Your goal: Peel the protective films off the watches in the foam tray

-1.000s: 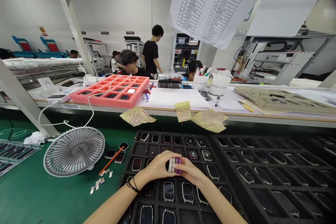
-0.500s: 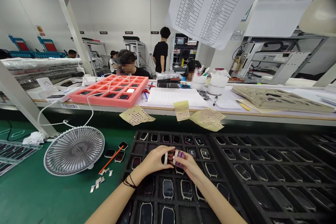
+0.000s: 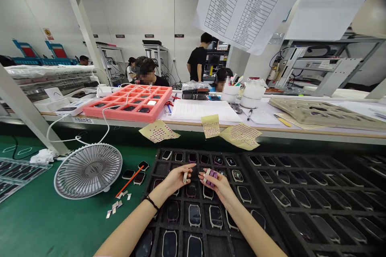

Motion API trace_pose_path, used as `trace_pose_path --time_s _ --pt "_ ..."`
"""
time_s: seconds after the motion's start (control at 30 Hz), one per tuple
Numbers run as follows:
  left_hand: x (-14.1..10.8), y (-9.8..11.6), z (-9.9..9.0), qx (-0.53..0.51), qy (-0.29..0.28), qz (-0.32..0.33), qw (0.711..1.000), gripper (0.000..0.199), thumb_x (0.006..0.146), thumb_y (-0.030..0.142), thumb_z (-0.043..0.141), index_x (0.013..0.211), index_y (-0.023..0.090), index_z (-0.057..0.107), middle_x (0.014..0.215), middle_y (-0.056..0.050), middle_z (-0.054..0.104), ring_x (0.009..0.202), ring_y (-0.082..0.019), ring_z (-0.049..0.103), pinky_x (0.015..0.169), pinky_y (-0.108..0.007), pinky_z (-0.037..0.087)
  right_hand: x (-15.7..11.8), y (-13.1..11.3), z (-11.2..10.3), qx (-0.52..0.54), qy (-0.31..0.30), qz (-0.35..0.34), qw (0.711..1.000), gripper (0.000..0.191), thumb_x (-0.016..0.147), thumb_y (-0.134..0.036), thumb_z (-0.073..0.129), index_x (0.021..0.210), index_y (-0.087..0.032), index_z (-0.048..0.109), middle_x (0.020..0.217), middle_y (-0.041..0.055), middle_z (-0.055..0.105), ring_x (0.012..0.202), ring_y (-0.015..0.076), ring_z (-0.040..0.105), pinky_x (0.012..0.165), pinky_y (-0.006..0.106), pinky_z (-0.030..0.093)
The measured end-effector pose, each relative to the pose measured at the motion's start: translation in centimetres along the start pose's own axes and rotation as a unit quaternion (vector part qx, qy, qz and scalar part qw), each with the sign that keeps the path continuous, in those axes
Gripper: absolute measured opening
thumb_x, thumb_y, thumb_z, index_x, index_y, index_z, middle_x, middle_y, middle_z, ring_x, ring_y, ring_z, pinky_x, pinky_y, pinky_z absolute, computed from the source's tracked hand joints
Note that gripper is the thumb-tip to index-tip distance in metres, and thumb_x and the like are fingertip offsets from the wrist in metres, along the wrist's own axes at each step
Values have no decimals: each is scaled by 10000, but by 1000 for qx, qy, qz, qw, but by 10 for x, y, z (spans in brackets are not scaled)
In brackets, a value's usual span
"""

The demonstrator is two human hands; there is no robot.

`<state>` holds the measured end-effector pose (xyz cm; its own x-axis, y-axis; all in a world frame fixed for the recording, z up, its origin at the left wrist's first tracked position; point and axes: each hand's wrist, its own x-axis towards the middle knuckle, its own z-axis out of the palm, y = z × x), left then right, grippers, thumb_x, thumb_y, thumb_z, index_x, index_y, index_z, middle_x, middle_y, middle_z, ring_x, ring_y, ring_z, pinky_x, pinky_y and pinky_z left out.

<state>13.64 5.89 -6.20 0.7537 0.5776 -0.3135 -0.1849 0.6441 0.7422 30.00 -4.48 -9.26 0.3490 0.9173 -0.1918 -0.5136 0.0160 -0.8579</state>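
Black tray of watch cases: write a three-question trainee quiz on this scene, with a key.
1. True or false: the desk fan sits inside the black tray.
2. Multiple choice: the right hand holds a piece of which colour? A orange, B purple and white, C green.
3. Fill in the missing word: the dark cord band is on the ____ wrist.

Key: 1 false; 2 B; 3 left.
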Motion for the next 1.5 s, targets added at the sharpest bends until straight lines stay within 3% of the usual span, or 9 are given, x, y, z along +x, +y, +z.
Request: trace_pose_path --time_s 0.5,0.73,1.23,1.5 --pt "1 -2 1 -69 20 37 997 298 710 34 588 977 93 708 768 -41 625 648 -91 574 588 -195 433 -2 0 2 -29 8 -5 1000 501 481 -329 890 902 -135 700 888 117 754 863 295 712 845 454 538" --pt "0 -2 1 -61 51 61 995 269 716 15 602 940 113 713 788 -35 631 669 -106 604 706 -258 496 -1 2 1 -28 6 -6 1000 485 490 -314 883 901 -135 700 889 114 753 833 288 716 805 435 555" --pt "1 -4 1 -73 61 66 993 261 701 -7 606 913 107 706 751 -30 637 648 -112 615 649 -245 492 -1 2 -1 -24 5 -2 1000 474 501 -294 885 908 -138 699 856 97 753 848 289 714 833 445 546" --pt "9 22 -22 -183 96 84 975 265 767 -3 561 970 166 593 714 -5 609 611 -95 602 592 -214 486 -1 2 -1 -31 4 -2 1000 494 491 -319 887 912 -141 701 899 115 750 888 310 705 857 474 536"
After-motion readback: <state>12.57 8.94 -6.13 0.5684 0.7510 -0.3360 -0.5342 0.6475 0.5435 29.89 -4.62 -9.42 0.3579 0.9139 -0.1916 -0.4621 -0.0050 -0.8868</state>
